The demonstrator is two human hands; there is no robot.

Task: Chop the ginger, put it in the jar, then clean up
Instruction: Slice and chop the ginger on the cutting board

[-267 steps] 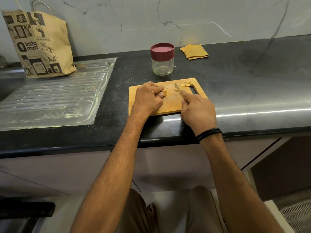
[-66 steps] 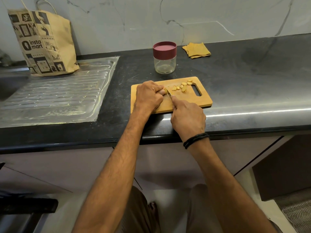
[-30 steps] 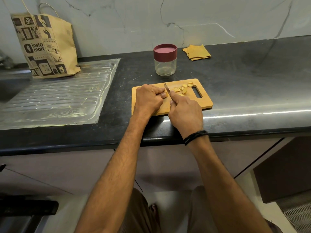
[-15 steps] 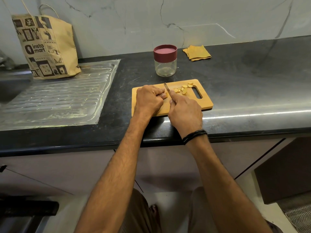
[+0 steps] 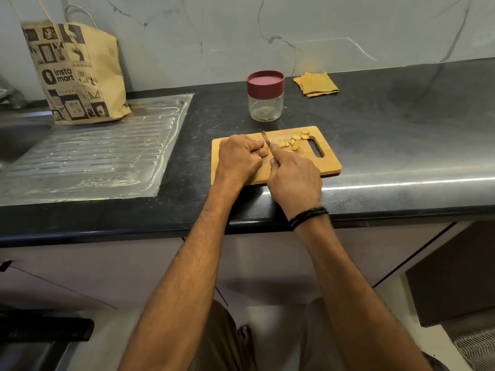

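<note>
Grey veined marble wall (image 5: pixel 348 28) behind black countertop (image 5: pixel 401 124), steel drainboard (image 5: pixel 93 156) left

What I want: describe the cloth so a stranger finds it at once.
Follow the black counter to its back edge by the wall. Just right of the jar with the dark red lid lies the cloth. It is the only soft, folded, mustard-yellow thing there; the jar is clear glass.

Maroon-lidded jar (image 5: pixel 265 96), mustard cloth (image 5: pixel 316 84)
</note>
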